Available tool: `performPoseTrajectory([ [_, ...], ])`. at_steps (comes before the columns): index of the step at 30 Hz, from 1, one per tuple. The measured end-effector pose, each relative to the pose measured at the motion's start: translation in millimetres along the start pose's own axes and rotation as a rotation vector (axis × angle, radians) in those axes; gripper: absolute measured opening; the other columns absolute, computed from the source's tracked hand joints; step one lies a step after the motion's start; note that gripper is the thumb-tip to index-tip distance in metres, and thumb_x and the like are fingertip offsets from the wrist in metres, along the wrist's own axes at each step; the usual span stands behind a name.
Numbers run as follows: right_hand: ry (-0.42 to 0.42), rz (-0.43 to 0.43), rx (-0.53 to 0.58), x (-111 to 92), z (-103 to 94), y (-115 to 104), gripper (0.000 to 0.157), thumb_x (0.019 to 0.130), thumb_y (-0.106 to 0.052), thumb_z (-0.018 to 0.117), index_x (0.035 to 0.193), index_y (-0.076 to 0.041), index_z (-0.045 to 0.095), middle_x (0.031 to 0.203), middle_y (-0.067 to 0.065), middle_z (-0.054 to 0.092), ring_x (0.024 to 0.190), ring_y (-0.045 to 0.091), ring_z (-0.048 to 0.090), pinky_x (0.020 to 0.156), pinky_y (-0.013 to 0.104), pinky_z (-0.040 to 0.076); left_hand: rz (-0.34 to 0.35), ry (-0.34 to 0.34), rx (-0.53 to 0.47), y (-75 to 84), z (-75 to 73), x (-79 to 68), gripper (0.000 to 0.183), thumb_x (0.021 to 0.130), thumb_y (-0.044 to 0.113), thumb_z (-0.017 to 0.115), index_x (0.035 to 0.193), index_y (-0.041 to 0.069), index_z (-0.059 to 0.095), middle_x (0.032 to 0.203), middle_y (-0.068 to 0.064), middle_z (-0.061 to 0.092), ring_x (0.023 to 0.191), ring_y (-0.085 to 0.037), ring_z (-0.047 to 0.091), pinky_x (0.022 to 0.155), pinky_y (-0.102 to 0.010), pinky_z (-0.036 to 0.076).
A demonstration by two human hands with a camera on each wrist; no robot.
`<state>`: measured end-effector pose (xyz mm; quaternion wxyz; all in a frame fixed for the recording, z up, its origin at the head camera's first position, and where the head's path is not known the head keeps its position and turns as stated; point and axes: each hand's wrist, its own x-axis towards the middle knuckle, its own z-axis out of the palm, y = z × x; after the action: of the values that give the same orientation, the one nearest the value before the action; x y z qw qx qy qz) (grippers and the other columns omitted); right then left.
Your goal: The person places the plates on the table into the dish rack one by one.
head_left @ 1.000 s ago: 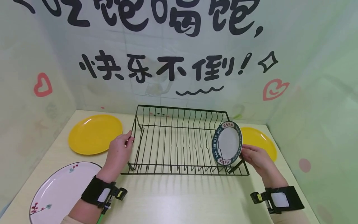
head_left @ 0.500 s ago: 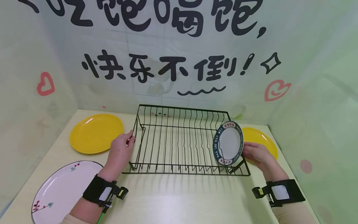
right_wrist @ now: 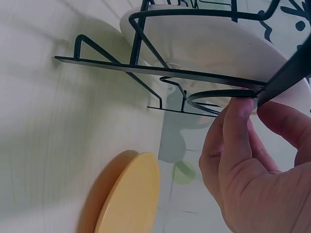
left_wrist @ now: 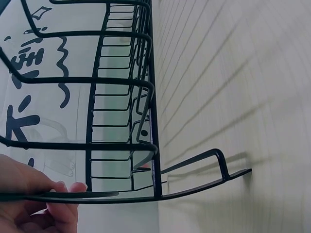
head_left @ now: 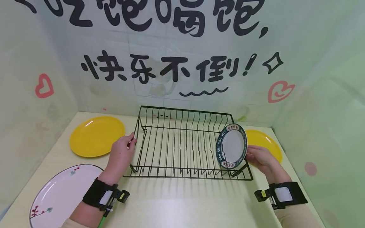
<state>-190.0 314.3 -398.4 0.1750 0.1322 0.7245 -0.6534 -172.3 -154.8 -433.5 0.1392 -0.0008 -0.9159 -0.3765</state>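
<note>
A black wire dish rack (head_left: 182, 168) stands on the table between both hands. The left hand (head_left: 123, 151) grips its left end; in the left wrist view, thumb and fingers (left_wrist: 63, 206) pinch the end bar. At the opposite end, the right hand (head_left: 262, 159) holds the side frame, its thumb and fingers (right_wrist: 238, 131) on either side of the bar. A small white plate (head_left: 233, 145) with a dark patterned rim leans upright in the rack's right end. Its pale underside (right_wrist: 209, 41) shows behind the wires in the right wrist view.
One yellow plate (head_left: 97, 136) lies at the back left, another yellow plate (head_left: 266, 144) behind the right hand. A large white plate (head_left: 65, 193) with floral sprigs lies front left, partly under the left forearm. A printed backdrop (head_left: 171, 95) rises behind the table.
Both hands keep their hold on the rack. The right wrist has shifted slightly away from the viewer, and the rack's front right corner has come slightly nearer. The plate stays in its place.
</note>
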Motion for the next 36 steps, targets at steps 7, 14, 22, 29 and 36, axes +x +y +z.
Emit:
performPoseTrajectory([
  [7,0.000,-0.020,-0.007,0,-0.4,3,0.043,0.097,-0.019,0.053,0.129,0.009,0.050,0.084,-0.005,0.064,0.078,0.008,0.060,0.075,0.018,0.052,-0.011,-0.013,-0.014,0.6,-0.5,-0.7,0.039,0.096,0.013,0.054,0.131,-0.005,0.051,0.104,-0.020,0.064,0.067,-0.021,0.049,0.051,-0.018,0.042],
  [14,0.009,-0.028,-0.011,-1,-0.4,7,0.036,0.097,-0.020,0.054,0.123,0.004,0.058,0.085,-0.006,0.064,0.079,0.009,0.059,0.076,0.018,0.051,0.012,0.004,-0.019,-1.8,-0.6,-2.5,0.038,0.096,0.011,0.054,0.130,-0.005,0.052,0.102,-0.019,0.064,0.069,-0.021,0.050,0.051,-0.019,0.042],
  [22,0.027,-0.029,0.004,-1,1.7,6,0.027,0.096,-0.019,0.055,0.115,-0.002,0.064,0.083,-0.006,0.064,0.077,0.008,0.059,0.075,0.018,0.051,0.012,0.021,-0.021,-4.3,-2.7,-4.5,0.038,0.098,0.016,0.051,0.130,-0.004,0.053,0.090,-0.014,0.062,0.073,-0.022,0.049,0.052,-0.020,0.042],
  [29,0.038,-0.024,-0.003,0,-0.5,7,0.029,0.095,-0.022,0.056,0.116,-0.002,0.064,0.083,-0.006,0.064,0.078,0.009,0.058,0.075,0.018,0.050,0.029,0.029,-0.041,-11.5,-7.7,-9.2,0.043,0.101,0.027,0.043,0.131,-0.002,0.053,0.090,-0.010,0.060,0.078,-0.021,0.048,0.053,-0.022,0.041],
  [36,0.045,-0.030,0.001,1,0.0,5,0.039,0.096,-0.020,0.056,0.125,0.006,0.056,0.082,-0.006,0.064,0.076,0.009,0.058,0.074,0.018,0.051,0.027,-0.017,-0.021,-12.3,-20.0,-17.2,0.046,0.101,0.026,0.044,0.138,-0.001,0.046,0.106,-0.012,0.060,0.089,-0.022,0.052,0.066,-0.023,0.048],
])
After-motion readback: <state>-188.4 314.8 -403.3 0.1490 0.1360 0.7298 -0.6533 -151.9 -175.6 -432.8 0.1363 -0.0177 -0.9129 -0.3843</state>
